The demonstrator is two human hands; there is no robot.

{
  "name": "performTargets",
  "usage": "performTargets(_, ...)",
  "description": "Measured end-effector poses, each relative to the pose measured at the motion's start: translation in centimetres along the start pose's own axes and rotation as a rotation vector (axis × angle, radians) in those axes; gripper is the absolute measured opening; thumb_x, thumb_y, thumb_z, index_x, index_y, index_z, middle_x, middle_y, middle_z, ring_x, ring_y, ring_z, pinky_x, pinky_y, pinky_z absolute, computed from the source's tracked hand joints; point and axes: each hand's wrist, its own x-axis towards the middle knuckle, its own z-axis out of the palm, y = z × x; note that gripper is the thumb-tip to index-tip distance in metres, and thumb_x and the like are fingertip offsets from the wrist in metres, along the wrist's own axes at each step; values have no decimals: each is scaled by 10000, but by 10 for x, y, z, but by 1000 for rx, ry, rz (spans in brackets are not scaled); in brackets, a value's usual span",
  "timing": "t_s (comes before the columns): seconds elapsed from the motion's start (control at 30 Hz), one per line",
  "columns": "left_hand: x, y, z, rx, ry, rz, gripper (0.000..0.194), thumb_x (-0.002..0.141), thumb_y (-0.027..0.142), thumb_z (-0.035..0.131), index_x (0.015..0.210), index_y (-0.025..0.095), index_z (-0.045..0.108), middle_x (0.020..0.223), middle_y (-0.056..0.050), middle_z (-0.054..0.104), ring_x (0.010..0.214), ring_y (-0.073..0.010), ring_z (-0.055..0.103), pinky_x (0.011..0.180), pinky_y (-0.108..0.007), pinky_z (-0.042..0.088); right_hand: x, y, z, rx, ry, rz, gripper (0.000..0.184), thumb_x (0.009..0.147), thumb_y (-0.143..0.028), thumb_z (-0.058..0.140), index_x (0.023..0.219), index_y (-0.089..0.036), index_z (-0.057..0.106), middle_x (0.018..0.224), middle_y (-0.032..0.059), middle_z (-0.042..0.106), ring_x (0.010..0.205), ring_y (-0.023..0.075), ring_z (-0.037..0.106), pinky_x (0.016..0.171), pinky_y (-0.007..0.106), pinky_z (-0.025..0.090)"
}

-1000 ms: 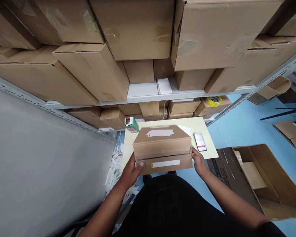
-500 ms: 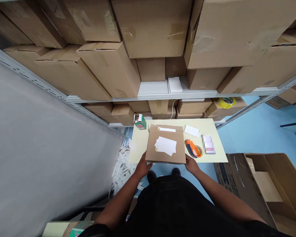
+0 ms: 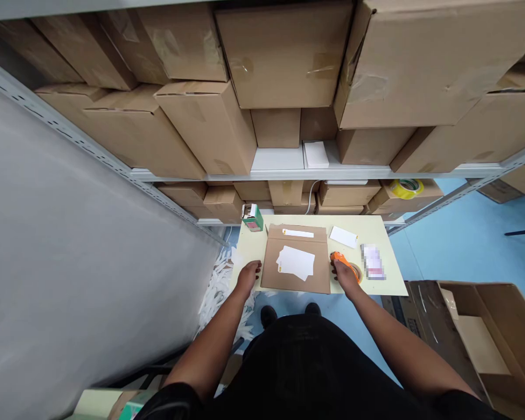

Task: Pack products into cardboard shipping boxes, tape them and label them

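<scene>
A brown cardboard box [image 3: 273, 274] lies on the small cream table [image 3: 389, 280], with loose white paper slips [image 3: 298, 261] and a white strip [image 3: 298, 233] on its top. My left hand [image 3: 248, 277] is just off the box's left side, fingers apart and holding nothing. Close by the right side is my right hand [image 3: 345, 276], its fingers loosely bent and apart, with nothing visible in them. It partly covers an orange tape dispenser [image 3: 340, 256]; whether it touches the dispenser is unclear.
A green carton [image 3: 254, 220], a white card pad [image 3: 343, 237] and a blurred-out printed item [image 3: 373, 262] lie on the table. Shelves of cardboard boxes [image 3: 284, 58] stand ahead, with a yellow tape roll [image 3: 406, 188] lower right. Paper shreds [image 3: 216, 294] and a large open carton [image 3: 476, 332] flank the table.
Both hands have let go of the box's near corners and moved outward and up along its sides. The box now lies flatter on the table. The view has shifted slightly.
</scene>
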Motion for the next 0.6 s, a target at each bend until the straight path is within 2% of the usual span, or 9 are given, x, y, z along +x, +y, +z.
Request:
performTargets(0.07, 14, 16, 8, -11, -30, -11, 546, 961, 555, 399, 1206, 168, 695, 1299, -156, 719, 1117, -284, 698, 906, -419, 559, 4, -20, 5, 81, -25, 43, 540, 886, -673, 468, 1065, -229, 719, 1161, 83, 738, 913, 232, 684, 692, 310, 531)
performTargets(0.13, 20, 31, 17, -16, -88, -15, 618, 969, 646, 370, 1167, 175, 719, 1244, -157, 745, 1086, -292, 710, 928, -436, 549, 4, -35, 11, 123, -63, 49, 560, 895, -689, 437, 1044, -227, 717, 1068, 77, 755, 825, 219, 680, 655, 307, 526)
performTargets(0.27, 1, 46, 26, 0, -93, 118, 653, 960, 715, 397, 1143, 193, 743, 1269, -143, 743, 1206, -326, 663, 1061, -459, 478, -10, -42, 14, 208, -80, 26, 623, 890, -764, 424, 1024, -232, 720, 944, 65, 769, 799, 235, 690, 663, 320, 535)
performTargets(0.43, -42, 33, 21, -221, -100, 301, 652, 1009, 679, 315, 1343, 212, 625, 1389, -103, 682, 1253, -276, 636, 1054, -415, 506, -42, -19, -1, 386, -40, -123, 699, 886, -834, 396, 1149, -252, 681, 1115, 80, 761, 967, 266, 713, 768, 340, 568)
performTargets(0.5, -51, 22, 21, -241, -66, 323, 645, 1011, 659, 341, 1397, 200, 576, 1406, -108, 668, 1274, -265, 621, 1081, -409, 493, -52, -7, -5, 336, -42, -155, 703, 901, -832, 369, 1157, -249, 667, 1152, 95, 748, 1037, 276, 703, 811, 351, 576)
performTargets(0.6, -55, 5, 27, -192, -28, 293, 656, 962, 655, 482, 1411, 183, 563, 1411, -120, 658, 1335, -286, 580, 1132, -423, 456, -58, 7, -6, 201, -69, -154, 721, 908, -833, 341, 1144, -241, 677, 1139, 109, 741, 1092, 291, 689, 876, 381, 576)
